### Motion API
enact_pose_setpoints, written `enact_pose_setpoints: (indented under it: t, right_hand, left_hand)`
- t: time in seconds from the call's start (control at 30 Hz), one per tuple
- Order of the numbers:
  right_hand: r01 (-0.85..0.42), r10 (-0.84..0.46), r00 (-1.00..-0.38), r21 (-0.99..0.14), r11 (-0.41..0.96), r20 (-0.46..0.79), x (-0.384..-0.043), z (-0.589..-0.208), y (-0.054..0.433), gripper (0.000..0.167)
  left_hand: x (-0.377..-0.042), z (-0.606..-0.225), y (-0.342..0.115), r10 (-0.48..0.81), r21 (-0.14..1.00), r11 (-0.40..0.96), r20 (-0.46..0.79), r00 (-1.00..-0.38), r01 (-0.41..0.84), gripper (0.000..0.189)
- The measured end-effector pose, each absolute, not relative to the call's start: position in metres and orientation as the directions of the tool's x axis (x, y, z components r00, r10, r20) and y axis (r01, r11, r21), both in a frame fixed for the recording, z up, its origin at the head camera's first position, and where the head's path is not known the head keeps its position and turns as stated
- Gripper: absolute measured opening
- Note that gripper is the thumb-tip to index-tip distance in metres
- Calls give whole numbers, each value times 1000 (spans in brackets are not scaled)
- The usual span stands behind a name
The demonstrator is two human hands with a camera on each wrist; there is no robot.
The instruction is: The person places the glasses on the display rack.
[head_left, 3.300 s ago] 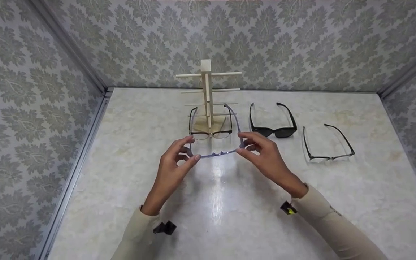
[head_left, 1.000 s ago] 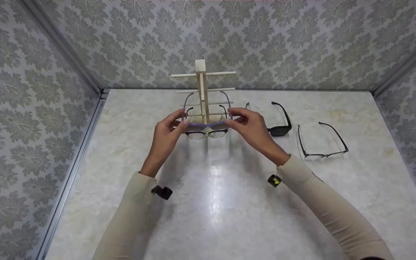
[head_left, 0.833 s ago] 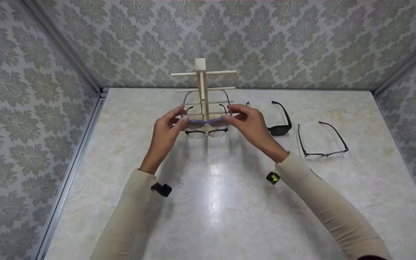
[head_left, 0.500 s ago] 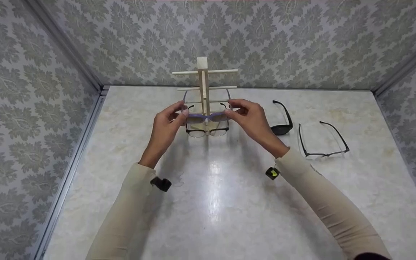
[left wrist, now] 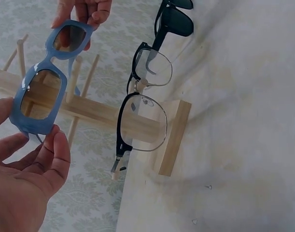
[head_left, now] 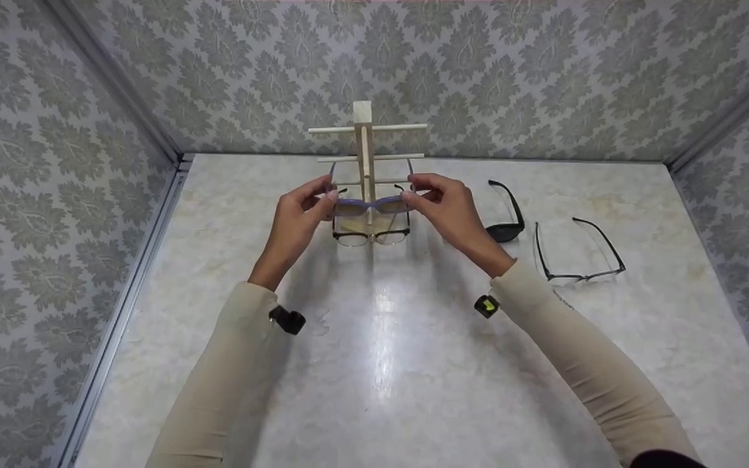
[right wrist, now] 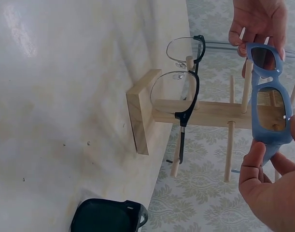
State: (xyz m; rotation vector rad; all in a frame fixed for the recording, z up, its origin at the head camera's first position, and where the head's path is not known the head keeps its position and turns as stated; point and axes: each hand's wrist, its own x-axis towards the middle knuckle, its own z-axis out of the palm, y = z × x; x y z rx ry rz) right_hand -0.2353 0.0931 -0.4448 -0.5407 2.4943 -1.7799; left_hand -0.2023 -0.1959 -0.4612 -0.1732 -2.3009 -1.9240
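Blue-framed sunglasses with brownish lenses are held up at the wooden display stand, lenses toward me. My left hand pinches their left end near the hinge, and my right hand pinches the right end. Both temples point back on either side of the post. Below them, black half-rim eyeglasses hang on the stand's lowest pegs. The left wrist view shows the blue sunglasses in front of the post. Whether they touch a peg is unclear in the right wrist view, where the sunglasses overlap the pegs.
Black sunglasses lie on the marbled table right of the stand, partly behind my right hand. Farther right lie thin dark-framed eyeglasses with temples unfolded. Upper pegs jut out both ways. Patterned panels stand behind and at the sides.
Both hands have carried the blue sunglasses forward from in front of the stand to its post, then slowly upward, above the black half-rim eyeglasses. The grip stays on both ends.
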Motion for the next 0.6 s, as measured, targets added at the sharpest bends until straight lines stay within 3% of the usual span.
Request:
enact_pose_setpoints:
  t: [0.6]
  right_hand:
    - [-232, -298, -946, -915, 331, 132, -235, -459, 92, 47]
  left_hand:
    - [-202, -476, -200, 27, 974, 190, 119, -993, 122, 53]
